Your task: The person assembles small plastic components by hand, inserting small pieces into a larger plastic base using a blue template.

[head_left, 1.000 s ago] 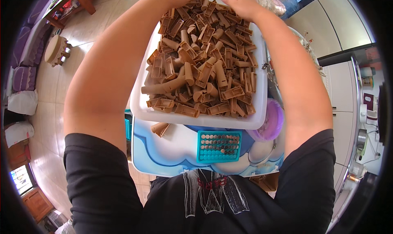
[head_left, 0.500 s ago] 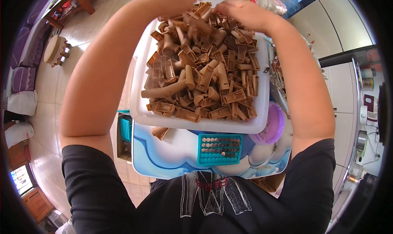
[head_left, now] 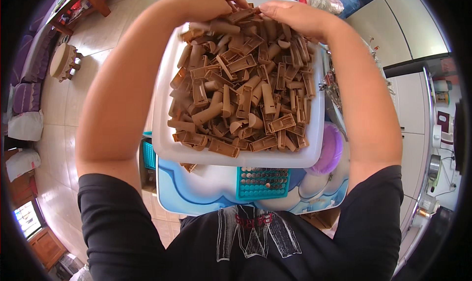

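White tub [head_left: 236, 159], directly ahead at twelve o'clock, heaped with hollow brown pieces [head_left: 243, 102]. The person's left hand [head_left: 210, 5], at the tub's eleven o'clock, is half curled, fingertips at the heap; the right hand [head_left: 301, 18], at one o'clock, is partly spread, its fingers largely hidden. Whether either grips a piece cannot be told. A teal tray [head_left: 263, 194] lies at six o'clock, a purple basin [head_left: 330, 150] at four.

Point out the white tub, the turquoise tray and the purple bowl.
White tub [head_left: 265, 161]: head view, on near wall.
Turquoise tray [head_left: 260, 197]: head view, on near rim.
Purple bowl [head_left: 338, 147]: head view, on right rim.
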Motion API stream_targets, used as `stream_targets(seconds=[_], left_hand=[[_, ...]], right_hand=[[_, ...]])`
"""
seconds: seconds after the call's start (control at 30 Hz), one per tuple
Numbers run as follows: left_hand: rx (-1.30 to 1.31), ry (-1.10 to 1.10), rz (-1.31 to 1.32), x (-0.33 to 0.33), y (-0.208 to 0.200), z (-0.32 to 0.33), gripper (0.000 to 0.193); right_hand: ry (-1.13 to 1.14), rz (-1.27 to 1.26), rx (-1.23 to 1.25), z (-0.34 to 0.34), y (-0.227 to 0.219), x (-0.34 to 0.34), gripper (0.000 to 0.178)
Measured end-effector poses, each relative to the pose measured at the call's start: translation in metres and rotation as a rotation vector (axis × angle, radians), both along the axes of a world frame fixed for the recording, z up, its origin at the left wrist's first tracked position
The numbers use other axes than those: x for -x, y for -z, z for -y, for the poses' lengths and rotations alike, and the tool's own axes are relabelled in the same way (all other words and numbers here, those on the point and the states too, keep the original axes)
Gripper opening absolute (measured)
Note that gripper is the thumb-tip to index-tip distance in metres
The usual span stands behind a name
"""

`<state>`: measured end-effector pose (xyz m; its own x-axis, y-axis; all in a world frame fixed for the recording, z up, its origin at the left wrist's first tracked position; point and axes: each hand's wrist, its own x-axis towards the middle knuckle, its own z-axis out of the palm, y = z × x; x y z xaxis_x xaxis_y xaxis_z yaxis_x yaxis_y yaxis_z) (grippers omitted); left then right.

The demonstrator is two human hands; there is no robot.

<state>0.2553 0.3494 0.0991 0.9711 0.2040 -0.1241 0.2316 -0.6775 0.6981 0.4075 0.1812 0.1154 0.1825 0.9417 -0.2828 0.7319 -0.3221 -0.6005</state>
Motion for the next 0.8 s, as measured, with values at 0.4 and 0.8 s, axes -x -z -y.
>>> stream_targets(seconds=[0.4,0.8], left_hand=[[0.094,-0.054,-0.081,0.017,-0.015,0.034,0.034],[0.127,0.029,0.055,0.029,0.025,0.032,0.036]], right_hand=[[0.062,0.037,0.133,0.014,-0.023,0.049,0.065],[0.003,0.203,0.153,0.023,-0.001,0.049,0.059]])
